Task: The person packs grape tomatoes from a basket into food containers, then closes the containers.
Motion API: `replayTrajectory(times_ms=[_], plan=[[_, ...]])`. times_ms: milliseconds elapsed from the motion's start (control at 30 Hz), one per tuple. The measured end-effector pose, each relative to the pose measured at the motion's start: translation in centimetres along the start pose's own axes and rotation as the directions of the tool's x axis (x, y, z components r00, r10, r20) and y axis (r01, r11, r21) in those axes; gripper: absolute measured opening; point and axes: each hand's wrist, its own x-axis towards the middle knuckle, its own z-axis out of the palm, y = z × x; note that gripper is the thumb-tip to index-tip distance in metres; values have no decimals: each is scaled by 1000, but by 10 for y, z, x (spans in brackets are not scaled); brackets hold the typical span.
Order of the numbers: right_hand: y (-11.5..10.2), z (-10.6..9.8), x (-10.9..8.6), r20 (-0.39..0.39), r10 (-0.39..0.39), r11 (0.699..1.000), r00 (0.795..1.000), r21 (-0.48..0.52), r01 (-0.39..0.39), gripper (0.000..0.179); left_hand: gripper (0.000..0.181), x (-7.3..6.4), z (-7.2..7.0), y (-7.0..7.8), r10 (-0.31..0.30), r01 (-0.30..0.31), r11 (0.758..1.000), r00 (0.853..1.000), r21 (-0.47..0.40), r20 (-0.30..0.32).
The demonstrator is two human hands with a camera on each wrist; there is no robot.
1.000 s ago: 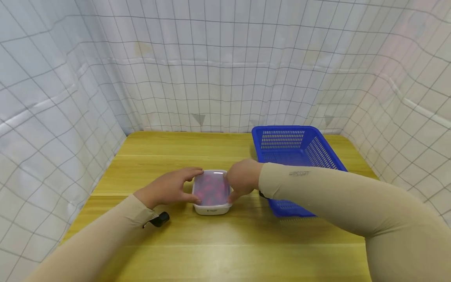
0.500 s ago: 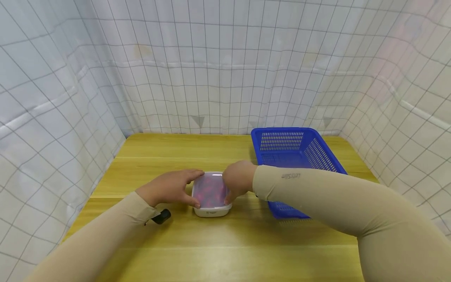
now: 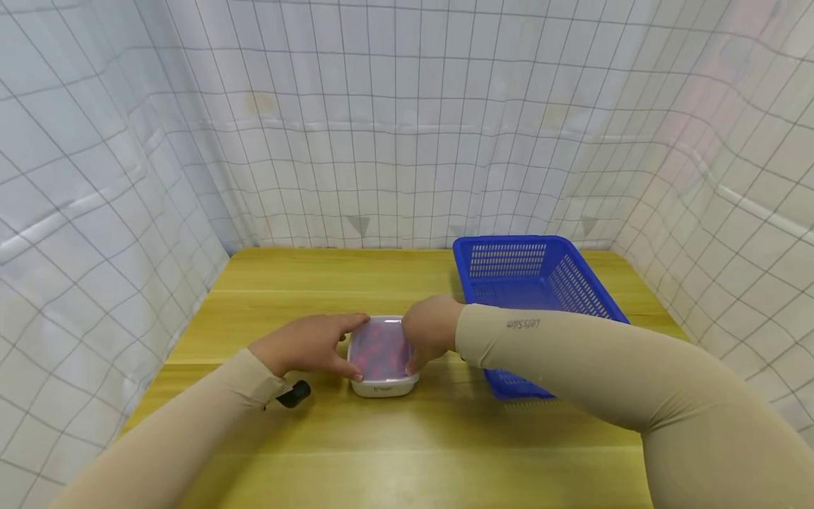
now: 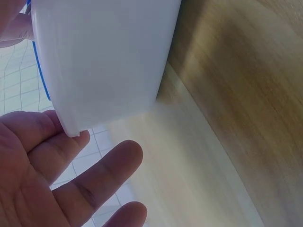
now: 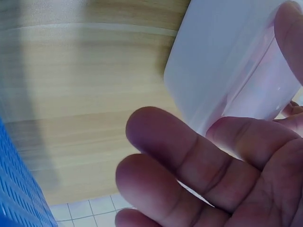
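A white food container [image 3: 384,389] with a translucent lid [image 3: 380,346] stands on the wooden table, pinkish-red contents showing through. My left hand [image 3: 311,344] holds its left side, thumb at the near corner and index finger at the far one. In the left wrist view, two fingertips meet the corner of the rim, and the other fingers [image 4: 111,170] extend past the white wall. On the opposite side, my right hand [image 3: 432,329] grips the lid's edge between thumb and index finger. Its remaining fingers [image 5: 163,137] are held off the container in the right wrist view.
A blue perforated basket [image 3: 509,283] stands at the right of the table, partly hidden behind my right sleeve [image 3: 559,346]. White grid-patterned curtains [image 3: 407,141] enclose the table [image 3: 305,276] at the back and both sides. A dark wrist camera [image 3: 294,394] sits under my left wrist.
The head view has tipped slightly upward, so everything sits lower in it. My right hand has shifted a little left over the lid; my left hand keeps its place on the container.
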Motion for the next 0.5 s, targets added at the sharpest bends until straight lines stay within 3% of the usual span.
replayTrajectory(times_ms=[500], plan=[[-1, -3, -5, 12, 9, 1000, 1000, 4, -9, 50, 108, 1, -2, 2, -9, 8, 1000, 1000, 9, 7]])
